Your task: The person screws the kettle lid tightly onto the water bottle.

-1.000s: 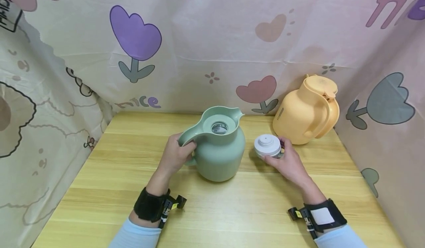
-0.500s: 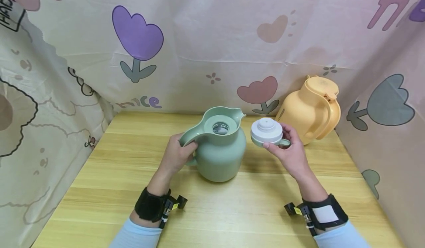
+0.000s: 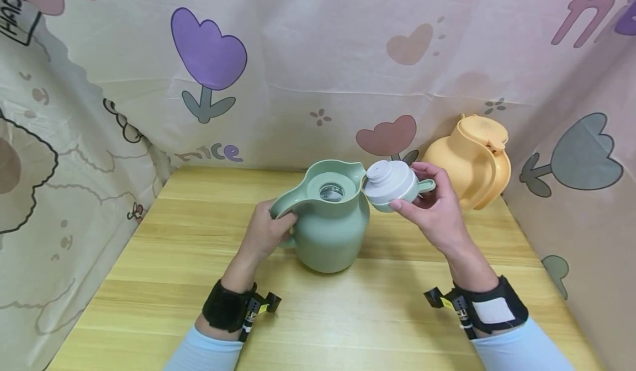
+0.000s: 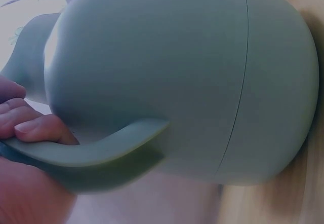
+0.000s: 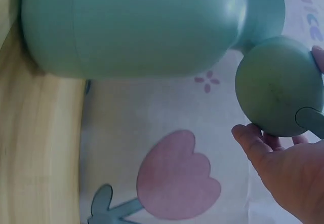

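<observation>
A green thermos jug (image 3: 330, 233) stands upright on the wooden table, its round mouth uncovered at the top. My left hand (image 3: 268, 230) grips the jug's handle; in the left wrist view, fingers (image 4: 40, 125) curl round that handle (image 4: 101, 150). Beside the spout, my right hand (image 3: 437, 211) holds the jug's lid (image 3: 392, 180) by its edge, above the table. The lid is tilted, its white stepped underside facing up and left, with a small green tab toward the hand. In the right wrist view the lid's smooth green top (image 5: 278, 87) shows, overlapping the jug's neck.
A yellow thermos jug (image 3: 464, 161) with its lid on stands at the back right, partly behind my right hand. Patterned cloth (image 3: 308, 56) hangs behind and at both sides of the wooden table (image 3: 328, 321).
My right hand has lifted the lid from near the table, moved it left to the green jug's spout and tilted it. My left hand keeps its grip on the handle.
</observation>
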The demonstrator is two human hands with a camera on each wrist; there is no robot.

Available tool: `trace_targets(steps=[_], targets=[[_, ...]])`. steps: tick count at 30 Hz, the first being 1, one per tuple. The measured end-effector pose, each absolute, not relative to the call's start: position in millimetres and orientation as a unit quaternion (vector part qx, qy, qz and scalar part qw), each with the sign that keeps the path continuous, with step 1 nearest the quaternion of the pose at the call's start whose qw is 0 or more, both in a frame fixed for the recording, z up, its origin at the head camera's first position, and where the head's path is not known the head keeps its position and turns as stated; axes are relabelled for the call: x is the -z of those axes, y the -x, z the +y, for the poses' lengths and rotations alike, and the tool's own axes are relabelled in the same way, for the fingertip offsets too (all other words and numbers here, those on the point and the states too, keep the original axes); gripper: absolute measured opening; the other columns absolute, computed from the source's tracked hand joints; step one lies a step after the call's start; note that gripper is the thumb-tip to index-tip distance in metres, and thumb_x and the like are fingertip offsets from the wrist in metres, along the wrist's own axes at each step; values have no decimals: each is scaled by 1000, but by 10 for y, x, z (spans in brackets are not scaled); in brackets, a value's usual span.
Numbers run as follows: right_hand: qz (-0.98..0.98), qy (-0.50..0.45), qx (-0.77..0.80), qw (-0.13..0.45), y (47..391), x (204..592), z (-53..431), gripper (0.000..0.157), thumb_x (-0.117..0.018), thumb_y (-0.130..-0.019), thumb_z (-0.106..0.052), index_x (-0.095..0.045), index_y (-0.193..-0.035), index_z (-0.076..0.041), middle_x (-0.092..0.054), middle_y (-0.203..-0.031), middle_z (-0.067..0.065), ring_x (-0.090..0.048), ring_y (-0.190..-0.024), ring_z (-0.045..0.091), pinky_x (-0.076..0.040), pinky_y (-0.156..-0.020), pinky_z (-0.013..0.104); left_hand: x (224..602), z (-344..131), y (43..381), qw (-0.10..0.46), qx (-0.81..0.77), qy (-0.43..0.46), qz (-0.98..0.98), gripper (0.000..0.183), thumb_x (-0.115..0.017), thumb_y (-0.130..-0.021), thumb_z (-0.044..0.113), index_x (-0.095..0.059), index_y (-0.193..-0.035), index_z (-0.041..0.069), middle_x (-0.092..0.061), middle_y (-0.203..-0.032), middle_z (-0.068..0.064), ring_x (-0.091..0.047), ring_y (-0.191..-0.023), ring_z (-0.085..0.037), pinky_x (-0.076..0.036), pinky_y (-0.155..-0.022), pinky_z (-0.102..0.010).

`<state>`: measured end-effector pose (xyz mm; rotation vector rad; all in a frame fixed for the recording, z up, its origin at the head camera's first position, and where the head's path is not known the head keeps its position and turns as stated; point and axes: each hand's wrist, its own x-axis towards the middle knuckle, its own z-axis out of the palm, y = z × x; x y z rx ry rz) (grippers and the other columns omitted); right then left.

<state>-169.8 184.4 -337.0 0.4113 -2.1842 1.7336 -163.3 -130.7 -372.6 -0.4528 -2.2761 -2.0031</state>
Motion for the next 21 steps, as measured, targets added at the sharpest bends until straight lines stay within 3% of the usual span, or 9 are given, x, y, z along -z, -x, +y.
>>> trace_targets(steps=[11, 16, 21], targets=[[-660, -180, -708, 176, 1765, 3286, 1690, 62, -64, -77, 13, -39, -131, -4, -52, -122, 14, -54, -102, 24, -50, -82, 20, 3723, -1293, 1632, 36, 652, 149, -743, 26, -54, -83, 9, -37, -64, 8, -34, -53, -4, -35, -44, -17, -30, -46, -27], [-663, -215, -691, 193, 1832, 3052, 1616, 61, -66, -76, 11, -42, -130, -3, -55, -118, 15, -51, -103, 27, -47, -83, 25, 3722, -1296, 1632, 35, 654, 148, -741, 27, -54, -83, 9, -37, -64, 8, -34, -53, -3, -34, -45, -17, -29, -45, -27], [-706, -238, -648, 162, 1892, 2798, 1468, 63, -70, -78, 7, -46, -134, -7, -54, -122, 13, -49, -107, 29, -45, -85, 27, 3732, -1301, 1636, 37, 654, 148, -741, 27, -54, -83, 9, -36, -64, 9, -34, -53, -3, -34, -45, -16, -29, -45, -26]])
